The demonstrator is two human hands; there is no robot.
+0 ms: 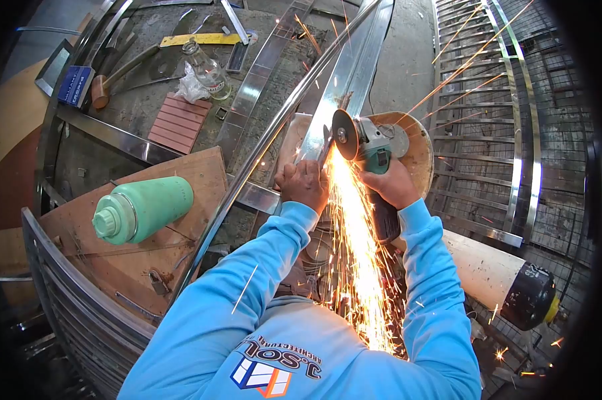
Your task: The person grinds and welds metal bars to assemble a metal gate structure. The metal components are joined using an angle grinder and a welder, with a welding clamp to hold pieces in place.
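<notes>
My right hand (395, 181) is wrapped round the body of a green and grey angle grinder (375, 148). The grinder's disc stands upright against a shiny metal profile (324, 123), and a bright stream of sparks (354, 247) pours from it down toward my body. Close to the left of the disc, my left hand (303, 185) grips the near end of the profile with curled fingers. A round wooden piece (417, 143) lies beyond the grinder on the right.
A green bottle (155, 208) lies on a brown board (201, 175) at left. Behind it are a glass bottle (211, 73), a mallet (100, 91) and red tile (179, 123). Metal frames (474, 100) and a white cylinder (484, 265) are at right.
</notes>
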